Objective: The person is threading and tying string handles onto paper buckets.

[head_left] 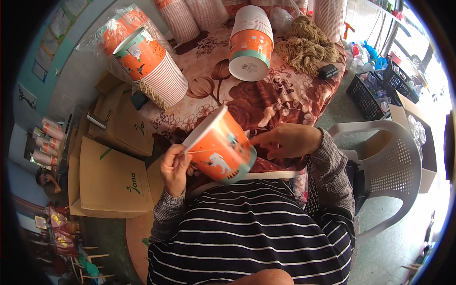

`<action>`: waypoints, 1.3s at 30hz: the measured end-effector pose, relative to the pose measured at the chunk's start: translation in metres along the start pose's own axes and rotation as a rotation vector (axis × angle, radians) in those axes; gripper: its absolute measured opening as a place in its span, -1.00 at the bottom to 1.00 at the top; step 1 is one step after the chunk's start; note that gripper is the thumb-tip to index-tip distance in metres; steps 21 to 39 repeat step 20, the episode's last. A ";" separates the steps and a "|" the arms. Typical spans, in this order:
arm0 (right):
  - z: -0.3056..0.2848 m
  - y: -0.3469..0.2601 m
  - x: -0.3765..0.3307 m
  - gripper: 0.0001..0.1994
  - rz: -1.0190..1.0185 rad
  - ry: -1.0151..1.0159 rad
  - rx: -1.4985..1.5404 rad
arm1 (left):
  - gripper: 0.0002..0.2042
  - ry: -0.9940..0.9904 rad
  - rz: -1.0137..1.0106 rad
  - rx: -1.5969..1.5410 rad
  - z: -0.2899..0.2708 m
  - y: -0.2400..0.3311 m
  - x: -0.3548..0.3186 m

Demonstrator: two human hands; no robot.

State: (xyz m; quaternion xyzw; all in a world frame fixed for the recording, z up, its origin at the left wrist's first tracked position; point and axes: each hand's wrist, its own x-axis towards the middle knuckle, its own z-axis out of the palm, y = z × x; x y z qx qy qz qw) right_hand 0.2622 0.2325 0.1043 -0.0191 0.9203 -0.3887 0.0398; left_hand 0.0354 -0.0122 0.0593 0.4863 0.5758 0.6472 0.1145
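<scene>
In front of my lap an orange paper bucket (pixel 219 151) with a green base band and animal pictures is tilted, its white rim toward the upper left. My left hand (pixel 175 166) is closed on that rim, thumb and fingers pinching it. A thin pale cord shows beside those fingertips, running along the bucket's side. My right hand (pixel 290 141) is at the bucket's right side, index finger stretched toward the wall and thumb apart. Whether that finger touches the bucket I cannot tell. The bucket is slightly blurred.
A tall stack of nested buckets (pixel 164 78) leans at the table's left, cords hanging from it. Another stack (pixel 251 47) lies farther back beside tan cord bundles (pixel 308 45) and a small black case (pixel 327 71). Cardboard boxes (pixel 114 175) stand left; a plastic chair (pixel 392 175) stands right.
</scene>
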 end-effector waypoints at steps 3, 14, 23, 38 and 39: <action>-0.004 -0.001 0.000 -0.63 -0.033 -0.033 -0.055 | -0.80 0.184 -0.069 -0.222 -0.005 -0.008 0.002; 0.031 -0.002 0.043 -0.67 -0.153 0.382 0.249 | -0.82 0.289 0.082 -0.256 0.016 -0.019 0.004; 0.025 0.003 0.042 -0.82 -0.023 0.588 0.159 | -0.50 0.161 0.096 -0.269 0.009 -0.023 0.010; 0.025 0.003 0.042 -0.82 -0.023 0.588 0.159 | -0.50 0.161 0.096 -0.269 0.009 -0.023 0.010; 0.025 0.003 0.042 -0.82 -0.023 0.588 0.159 | -0.50 0.161 0.096 -0.269 0.009 -0.023 0.010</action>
